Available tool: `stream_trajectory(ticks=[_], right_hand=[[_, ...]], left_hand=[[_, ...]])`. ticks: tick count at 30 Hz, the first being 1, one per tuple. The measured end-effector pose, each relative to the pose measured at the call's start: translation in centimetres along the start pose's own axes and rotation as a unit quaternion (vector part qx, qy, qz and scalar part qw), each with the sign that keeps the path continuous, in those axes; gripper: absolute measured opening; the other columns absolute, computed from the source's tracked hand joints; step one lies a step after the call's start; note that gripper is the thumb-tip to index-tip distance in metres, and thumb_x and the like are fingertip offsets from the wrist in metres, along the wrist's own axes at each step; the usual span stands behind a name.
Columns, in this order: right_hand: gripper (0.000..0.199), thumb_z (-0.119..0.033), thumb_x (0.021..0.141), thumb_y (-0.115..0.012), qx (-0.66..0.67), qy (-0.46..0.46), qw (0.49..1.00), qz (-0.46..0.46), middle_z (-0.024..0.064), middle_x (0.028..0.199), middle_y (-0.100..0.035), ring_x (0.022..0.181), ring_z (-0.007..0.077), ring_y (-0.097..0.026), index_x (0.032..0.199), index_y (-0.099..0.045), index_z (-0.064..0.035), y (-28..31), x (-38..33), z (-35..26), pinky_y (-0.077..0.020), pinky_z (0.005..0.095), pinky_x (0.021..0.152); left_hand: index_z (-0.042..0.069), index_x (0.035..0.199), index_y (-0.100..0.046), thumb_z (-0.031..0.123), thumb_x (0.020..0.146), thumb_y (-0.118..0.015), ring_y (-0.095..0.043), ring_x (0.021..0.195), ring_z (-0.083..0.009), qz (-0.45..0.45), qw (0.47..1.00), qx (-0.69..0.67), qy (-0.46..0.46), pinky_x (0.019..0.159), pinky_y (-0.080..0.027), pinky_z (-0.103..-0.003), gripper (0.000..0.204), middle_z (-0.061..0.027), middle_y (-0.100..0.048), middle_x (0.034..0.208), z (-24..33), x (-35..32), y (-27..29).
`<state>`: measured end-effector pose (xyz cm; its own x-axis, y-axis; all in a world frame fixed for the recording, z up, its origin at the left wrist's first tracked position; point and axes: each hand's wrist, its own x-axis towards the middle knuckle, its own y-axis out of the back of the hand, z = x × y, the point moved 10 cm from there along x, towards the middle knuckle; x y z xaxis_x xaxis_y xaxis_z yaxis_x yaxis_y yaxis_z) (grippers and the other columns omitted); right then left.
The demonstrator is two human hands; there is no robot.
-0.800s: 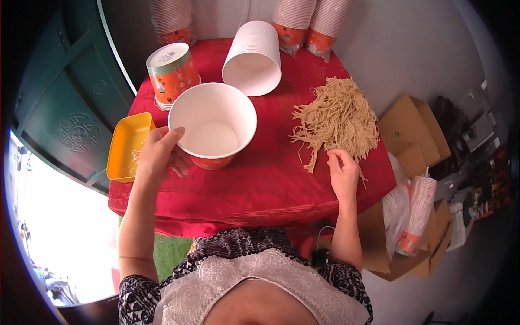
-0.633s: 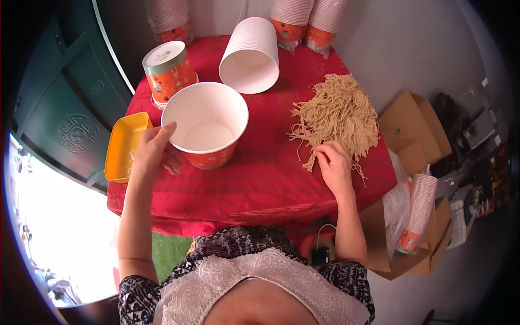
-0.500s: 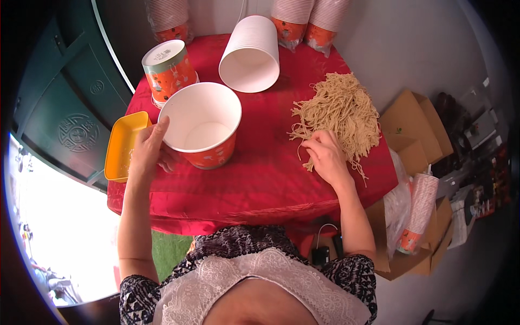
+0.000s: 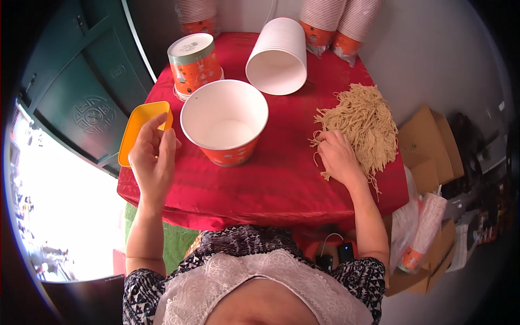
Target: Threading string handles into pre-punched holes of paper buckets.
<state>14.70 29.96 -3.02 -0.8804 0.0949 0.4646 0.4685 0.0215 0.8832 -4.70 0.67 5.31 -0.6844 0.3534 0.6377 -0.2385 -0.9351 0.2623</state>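
A large paper bucket [image 4: 225, 116], white inside and orange outside, stands upright on the red-covered table, its mouth facing up. Left of it my left hand [image 4: 153, 154] is raised with nothing in it, thumb and fingers apart, in front of the yellow plastic tray [image 4: 130, 130]. My right hand [image 4: 340, 157] rests at the left edge of a heap of tan noodles [image 4: 371, 122]. Its fingers are bent and closed on some noodle strands, though the fingertips are partly hidden.
An upside-down orange and green bucket [image 4: 195, 65] stands at the back left. Behind lies a nested stack of white buckets [image 4: 279, 57]. Bagged bucket stacks [image 4: 322, 24] line the wall. Cardboard boxes [image 4: 433, 146] and another bagged stack [image 4: 425, 230] sit right of the table.
My left hand has let go of the bucket's rim and drawn away from it. My right hand stays at the noodles, its fingers slightly shifted. The whole view has swung a little.
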Motion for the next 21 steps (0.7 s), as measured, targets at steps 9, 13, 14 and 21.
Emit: stream_trajectory(ticks=[9, 13, 14, 21], right_hand=[[0.016, 0.009, 0.077, -0.062, 0.273, 0.024, 0.947, 0.168, 0.0117, 0.073, -0.057, 0.064, 0.0283, -0.058, 0.082, -0.052, -0.0018, 4.8, 3.0, -9.3, -0.0467, 0.0369, 0.058], [0.016, 0.01, 0.077, -0.062, 0.35, 0.01, 0.925, 0.15, 0.0114, 0.073, -0.057, 0.064, 0.0258, -0.058, 0.084, -0.054, -0.001, 4.9, 3.4, -11.5, -0.0456, 0.0348, 0.056], [0.016, 0.011, 0.076, -0.062, 0.361, 0.008, 0.92, 0.151, 0.011, 0.073, -0.056, 0.063, 0.025, -0.057, 0.084, -0.054, -0.0007, 4.9, 3.4, -11.8, -0.045, 0.0343, 0.055], [0.017, 0.012, 0.076, -0.062, 0.376, 0.024, 0.915, 0.144, 0.0094, 0.071, -0.056, 0.059, 0.0219, -0.055, 0.084, -0.055, -0.0003, 5.4, 3.1, -13.6, -0.0425, 0.0323, 0.052]], left_hand=[[-0.004, 0.103, -0.063, -0.004, 0.088, -0.061, -0.046, 0.057, -0.0002, -0.108, 0.994, -0.034, 0.008, 0.051, -0.036, -0.017, 0.014, 0.0032, -0.053, 0.066, 4.4, -3.7, -3.7], [-0.003, 0.106, -0.062, -0.01, 0.085, -0.058, -0.049, 0.064, -0.0049, -0.196, 0.979, -0.044, 0.019, 0.056, -0.039, -0.02, 0.023, -0.0036, -0.055, 0.08, 5.6, -4.5, -5.6], [-0.002, 0.108, -0.062, -0.01, 0.084, -0.059, -0.047, 0.062, -0.0051, -0.203, 0.978, -0.055, 0.008, 0.054, -0.037, -0.02, 0.025, -0.0038, -0.054, 0.081, 5.9, -4.5, -5.9], [-0.001, 0.121, -0.057, -0.003, 0.088, -0.062, -0.053, 0.063, -0.0097, -0.228, 0.969, -0.091, 0.043, 0.057, -0.043, -0.024, 0.034, -0.0063, -0.058, 0.083, 4.5, -4.8, -6.6]])
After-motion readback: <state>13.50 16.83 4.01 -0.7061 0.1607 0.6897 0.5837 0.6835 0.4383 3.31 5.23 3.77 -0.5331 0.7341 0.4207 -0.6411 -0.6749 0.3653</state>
